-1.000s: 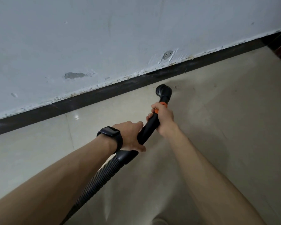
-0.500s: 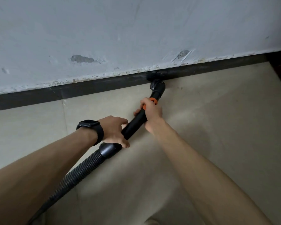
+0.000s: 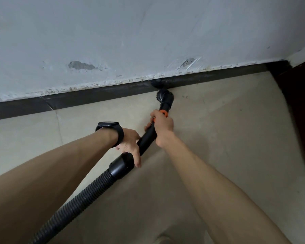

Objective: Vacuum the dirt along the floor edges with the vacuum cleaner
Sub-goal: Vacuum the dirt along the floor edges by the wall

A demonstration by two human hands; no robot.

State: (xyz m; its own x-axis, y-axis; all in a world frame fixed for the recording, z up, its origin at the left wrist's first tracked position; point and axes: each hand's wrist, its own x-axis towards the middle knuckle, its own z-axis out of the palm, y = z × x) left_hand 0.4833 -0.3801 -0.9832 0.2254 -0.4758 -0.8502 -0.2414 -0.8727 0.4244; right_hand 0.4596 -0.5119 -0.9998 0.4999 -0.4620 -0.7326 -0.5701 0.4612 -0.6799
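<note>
Having pushed brush (image 3: 164, 98) from open floor (image 3: 227, 147) up against skirting (image 3: 95, 95), now gripping wand (image 3: 147, 138) with left hand (image 3: 129, 145) and right hand (image 3: 163, 126), so starting edge suction, with specks (image 3: 184, 97) rightward left to take.

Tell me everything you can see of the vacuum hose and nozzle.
The vacuum hose is black and plastic-looking: a ribbed flexible length from the lower left, a smooth cuff, a rigid tube, an orange ring, then a round brush nozzle. It slants up toward the wall, bristles against the dark skirting where it meets the floor. The left hand grips the tube above the cuff; the right hand grips it by the orange ring.
</note>
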